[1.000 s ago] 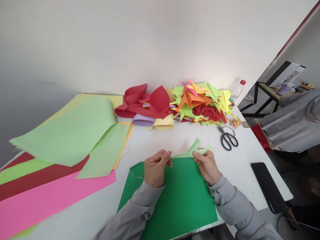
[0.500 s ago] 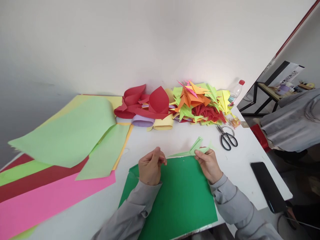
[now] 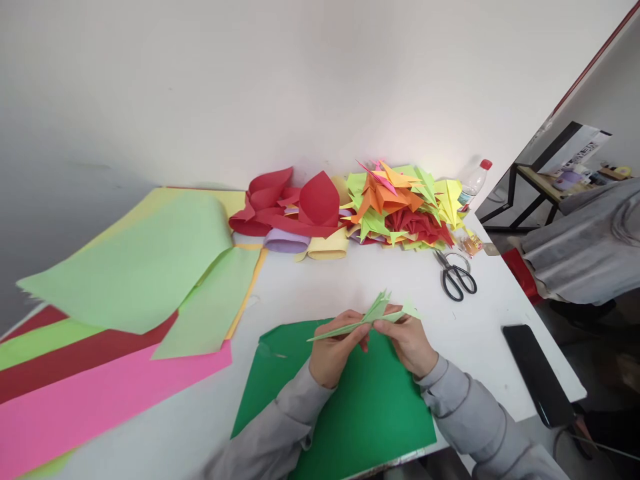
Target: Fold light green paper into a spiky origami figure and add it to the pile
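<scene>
A light green folded paper crane (image 3: 376,309) is held between my two hands, above the far part of a green board (image 3: 370,400). My left hand (image 3: 333,353) is closed on its left side, thumb along the long narrow point that sticks out to the left. On the other side, my right hand (image 3: 409,340) pinches the paper between thumb and fingers. Pleated tips of the paper stand up between the hands. Some of the left fingers are hidden behind the paper.
Folded paper cranes (image 3: 395,207) are heaped by the wall, beside curled red paper (image 3: 320,200). Large coloured sheets (image 3: 135,267) lie at left. Scissors (image 3: 455,277), a phone (image 3: 537,373) and a plastic bottle (image 3: 474,183) are at right. A person in grey (image 3: 585,233) is beyond the table.
My left hand has moved right and taken hold of the paper crane. My right hand has shifted slightly left and down with it, and the paper is tilted more.
</scene>
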### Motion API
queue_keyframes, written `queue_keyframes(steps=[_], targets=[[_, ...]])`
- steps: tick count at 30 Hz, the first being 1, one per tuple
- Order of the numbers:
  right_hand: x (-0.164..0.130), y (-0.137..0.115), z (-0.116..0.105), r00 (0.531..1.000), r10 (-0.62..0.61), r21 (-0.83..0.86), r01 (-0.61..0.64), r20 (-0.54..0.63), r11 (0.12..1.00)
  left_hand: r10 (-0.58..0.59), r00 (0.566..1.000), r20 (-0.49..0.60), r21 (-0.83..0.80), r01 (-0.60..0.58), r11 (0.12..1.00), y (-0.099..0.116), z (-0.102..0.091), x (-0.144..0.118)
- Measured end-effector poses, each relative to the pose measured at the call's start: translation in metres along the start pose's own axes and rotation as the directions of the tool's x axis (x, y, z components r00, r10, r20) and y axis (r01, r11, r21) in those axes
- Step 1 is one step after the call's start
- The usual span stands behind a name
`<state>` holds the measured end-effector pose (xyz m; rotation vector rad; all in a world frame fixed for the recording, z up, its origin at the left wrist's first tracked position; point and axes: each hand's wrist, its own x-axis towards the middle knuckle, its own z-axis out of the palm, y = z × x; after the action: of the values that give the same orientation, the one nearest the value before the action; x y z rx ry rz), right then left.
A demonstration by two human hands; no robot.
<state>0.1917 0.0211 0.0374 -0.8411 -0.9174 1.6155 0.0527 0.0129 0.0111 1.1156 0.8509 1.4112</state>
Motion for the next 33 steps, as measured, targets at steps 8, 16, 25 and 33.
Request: queue_keyframes(steps=[8,16,25,33], targets=[[-0.0006,0.0022,-0.0045,0.997,-0.067,-0.056,0.065,-0.036,0.996,0.028,1.0,0.004,0.119,-0.029,0.992,0.0097,-0.0004,0.0005],[-0.0034,0.0061,-0.0015,0.998,-0.045,-0.021,0.044,-0.041,0.999,-0.021,1.0,0.006,0.095,0.02,0.995,0.0075,0.0009,-0.0004],[-0.0019,0.0021,-0.002,0.992,-0.094,-0.041,0.091,-0.085,0.995,0.008,1.0,0.006,0.087,-0.009,0.996,0.0091,-0.0031,0.0034],[-0.0009,0.0051,-0.0066,0.983,-0.131,-0.118,0.116,-0.129,0.986,-0.013,1.0,0.002,0.051,0.013,0.999,0.0095,-0.0049,0.0037]])
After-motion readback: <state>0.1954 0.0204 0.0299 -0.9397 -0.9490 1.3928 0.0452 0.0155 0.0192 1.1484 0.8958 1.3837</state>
